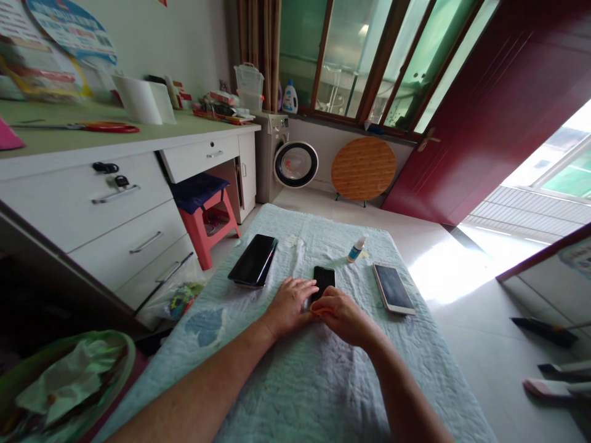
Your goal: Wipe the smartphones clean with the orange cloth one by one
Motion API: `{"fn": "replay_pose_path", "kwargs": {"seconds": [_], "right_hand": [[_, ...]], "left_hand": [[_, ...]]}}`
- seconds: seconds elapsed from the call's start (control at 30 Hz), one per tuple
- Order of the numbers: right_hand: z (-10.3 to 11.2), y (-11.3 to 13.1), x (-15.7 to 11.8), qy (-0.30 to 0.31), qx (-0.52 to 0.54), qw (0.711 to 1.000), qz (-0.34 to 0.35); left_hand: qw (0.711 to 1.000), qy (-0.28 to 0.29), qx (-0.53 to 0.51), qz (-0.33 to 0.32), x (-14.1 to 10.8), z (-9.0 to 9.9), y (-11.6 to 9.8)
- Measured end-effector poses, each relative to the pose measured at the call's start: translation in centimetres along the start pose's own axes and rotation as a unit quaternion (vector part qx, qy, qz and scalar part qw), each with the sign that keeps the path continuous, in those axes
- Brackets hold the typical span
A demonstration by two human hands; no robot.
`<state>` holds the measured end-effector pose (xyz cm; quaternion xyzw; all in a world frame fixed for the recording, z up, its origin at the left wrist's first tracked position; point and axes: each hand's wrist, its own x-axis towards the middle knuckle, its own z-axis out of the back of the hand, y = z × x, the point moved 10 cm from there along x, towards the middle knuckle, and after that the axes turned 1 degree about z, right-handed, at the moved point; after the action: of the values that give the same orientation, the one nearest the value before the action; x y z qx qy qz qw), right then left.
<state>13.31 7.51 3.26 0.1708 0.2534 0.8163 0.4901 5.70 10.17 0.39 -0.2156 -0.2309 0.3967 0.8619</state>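
A black smartphone (pixel 325 278) lies screen up on the cloth-covered table, its lower end partly covered by my hands. My left hand (pixel 290 301) holds its left side, fingers along the edge and thumb near the bottom. Closed in a pinch over the phone's lower part, my right hand (pixel 345 315) grips a small orange cloth-like piece (pixel 320 311), mostly hidden by the fingers. Beyond the phone, to the right, stands a small spray bottle (pixel 355 249) with a blue label. A white-framed smartphone (pixel 394 288) lies farther right. Stacked dark devices (pixel 253 259) with a glossy top lie at left.
A pale blue quilted cloth (pixel 295 381) covers the table. Left of it are a waste bin (pixel 132 363), a red stool (pixel 203 224) and a white drawer desk (pixel 124 212). Behind stand an open washing machine (pixel 268 166) and a round wooden tabletop (pixel 364 167). A red door (pixel 466 104) is at right.
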Motion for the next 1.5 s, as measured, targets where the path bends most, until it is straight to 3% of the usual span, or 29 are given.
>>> {"fn": "replay_pose_path", "kwargs": {"seconds": [0.17, 0.5, 0.67, 0.9, 1.13, 1.5], "right_hand": [[0.4, -2.0, -0.6, 0.057, 0.028, 0.997, -0.053], [1.9, -4.5, -1.8, 0.069, 0.004, 0.991, -0.117], [1.6, -3.7, -1.3, 0.048, -0.008, 0.994, -0.099], [-0.3, -0.6, 0.1, -0.016, -0.026, 0.999, -0.018], [-0.7, -0.2, 0.2, -0.012, -0.03, 0.999, 0.005], [1.4, -4.7, -1.5, 0.04, -0.015, 0.993, -0.106]], "left_hand": [[1.0, 0.008, 0.003, 0.009, 0.0, 0.1, 0.0], [0.999, 0.006, -0.009, 0.032, 0.0, 0.3, -0.2], [1.0, 0.003, -0.01, 0.03, 0.0, 0.3, -0.1], [1.0, -0.011, -0.014, 0.02, 0.1, 0.2, 0.0], [1.0, -0.015, -0.02, 0.017, 0.0, 0.4, -0.1], [0.999, -0.011, -0.012, 0.029, -0.1, 0.5, -0.2]]}}
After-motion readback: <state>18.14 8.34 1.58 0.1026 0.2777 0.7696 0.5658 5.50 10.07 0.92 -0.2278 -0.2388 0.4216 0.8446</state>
